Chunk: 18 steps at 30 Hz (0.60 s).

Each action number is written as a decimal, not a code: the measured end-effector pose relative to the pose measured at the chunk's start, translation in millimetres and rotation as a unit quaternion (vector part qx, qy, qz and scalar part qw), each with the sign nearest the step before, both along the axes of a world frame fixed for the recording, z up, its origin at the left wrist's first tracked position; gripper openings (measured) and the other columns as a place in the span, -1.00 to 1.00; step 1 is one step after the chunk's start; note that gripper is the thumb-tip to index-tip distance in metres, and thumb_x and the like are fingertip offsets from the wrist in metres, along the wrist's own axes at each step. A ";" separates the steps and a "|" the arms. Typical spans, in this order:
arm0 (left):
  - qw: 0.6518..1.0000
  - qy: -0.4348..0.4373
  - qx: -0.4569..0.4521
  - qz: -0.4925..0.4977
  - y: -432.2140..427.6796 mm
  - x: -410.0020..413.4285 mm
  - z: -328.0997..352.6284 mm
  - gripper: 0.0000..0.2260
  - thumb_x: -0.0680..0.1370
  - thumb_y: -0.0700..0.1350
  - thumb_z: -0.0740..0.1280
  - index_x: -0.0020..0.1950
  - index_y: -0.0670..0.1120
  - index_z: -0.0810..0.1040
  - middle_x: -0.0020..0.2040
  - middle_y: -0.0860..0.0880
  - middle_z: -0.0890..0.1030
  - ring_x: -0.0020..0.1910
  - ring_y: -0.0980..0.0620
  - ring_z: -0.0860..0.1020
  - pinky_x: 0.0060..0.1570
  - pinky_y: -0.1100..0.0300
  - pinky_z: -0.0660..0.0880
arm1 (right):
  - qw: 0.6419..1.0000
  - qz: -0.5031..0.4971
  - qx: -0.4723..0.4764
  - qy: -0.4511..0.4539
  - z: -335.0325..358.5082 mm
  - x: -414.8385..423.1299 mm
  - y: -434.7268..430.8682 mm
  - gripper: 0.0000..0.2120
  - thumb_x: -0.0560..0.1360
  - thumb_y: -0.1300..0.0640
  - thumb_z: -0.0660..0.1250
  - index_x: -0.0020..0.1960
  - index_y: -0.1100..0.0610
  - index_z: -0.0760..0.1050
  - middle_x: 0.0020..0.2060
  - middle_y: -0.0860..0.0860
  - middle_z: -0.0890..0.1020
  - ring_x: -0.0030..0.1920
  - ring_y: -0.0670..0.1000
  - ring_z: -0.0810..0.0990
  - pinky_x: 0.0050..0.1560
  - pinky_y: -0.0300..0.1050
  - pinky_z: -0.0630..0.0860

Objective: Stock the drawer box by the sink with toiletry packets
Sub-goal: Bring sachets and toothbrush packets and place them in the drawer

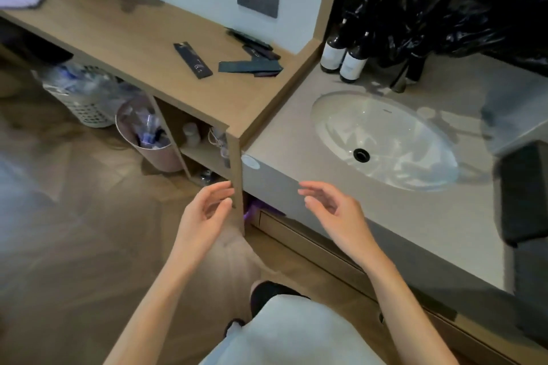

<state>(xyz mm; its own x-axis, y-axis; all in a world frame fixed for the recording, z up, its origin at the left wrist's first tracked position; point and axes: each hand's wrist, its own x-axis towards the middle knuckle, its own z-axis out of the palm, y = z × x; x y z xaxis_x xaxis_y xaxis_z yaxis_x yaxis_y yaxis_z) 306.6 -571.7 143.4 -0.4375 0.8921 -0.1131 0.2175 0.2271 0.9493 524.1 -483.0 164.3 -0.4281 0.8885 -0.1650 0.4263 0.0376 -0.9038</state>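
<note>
Below the wooden counter, the left hand and right hand hover empty, fingers loosely curled — toiletry packets lie at 12 o'clock, 1 lone packet running 11-to-5, nearer the left hand.

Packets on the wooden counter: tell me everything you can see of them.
The packets are flat, long, thin, dark rectangles. One lies alone, flat, with small pale print. The rest overlap in a loose pile toward the corner by the wall. All rest on the counter. Neither the left hand nor the right hand touches them.
</note>
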 end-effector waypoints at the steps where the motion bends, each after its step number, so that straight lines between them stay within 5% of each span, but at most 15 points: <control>1: 1.000 -0.001 -0.004 -0.003 7.0 -18.0 0.5 -0.72 0.57 -0.17 0.28 0.28 -0.01 0.49 0.14 0.10 0.60 0.13 0.22 0.54 0.14 0.32 0.45 | 1.000 0.006 0.001 -0.004 0.6 -17.9 5.2 -0.77 0.58 0.12 0.28 0.18 -0.11 0.55 0.06 -0.21 0.65 0.10 -0.28 0.57 0.14 -0.34 0.47; 8: 0.999 0.029 0.029 -0.019 97.3 -142.2 -5.2 -0.72 0.57 -0.20 0.28 0.27 -0.04 0.49 0.14 0.08 0.60 0.14 0.21 0.55 0.11 0.41 0.46 | 0.997 0.023 0.062 -0.046 -2.3 -137.8 74.5 -0.76 0.57 0.11 0.28 0.19 -0.12 0.55 0.05 -0.25 0.63 0.02 -0.26 0.57 -0.05 -0.53 0.40; 18: 0.994 0.104 -0.002 -0.037 281.4 -305.1 -14.5 -0.71 0.58 -0.19 0.25 0.29 -0.03 0.46 0.16 0.09 0.56 0.14 0.14 0.53 0.12 0.30 0.42 | 0.990 -0.021 0.104 -0.093 -13.0 -288.9 247.8 -0.68 0.59 0.08 0.23 0.33 -0.10 0.44 0.11 -0.27 0.54 0.02 -0.30 0.51 0.05 -0.41 0.48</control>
<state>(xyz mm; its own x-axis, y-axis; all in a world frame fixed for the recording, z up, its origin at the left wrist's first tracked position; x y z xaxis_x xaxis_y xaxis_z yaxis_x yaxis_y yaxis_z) 1.5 -290.2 128.9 -0.3851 0.9224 -0.0311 0.4246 0.2070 0.8814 235.3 -235.2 151.2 -0.3694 0.9279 -0.0494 0.5892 0.1928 -0.7846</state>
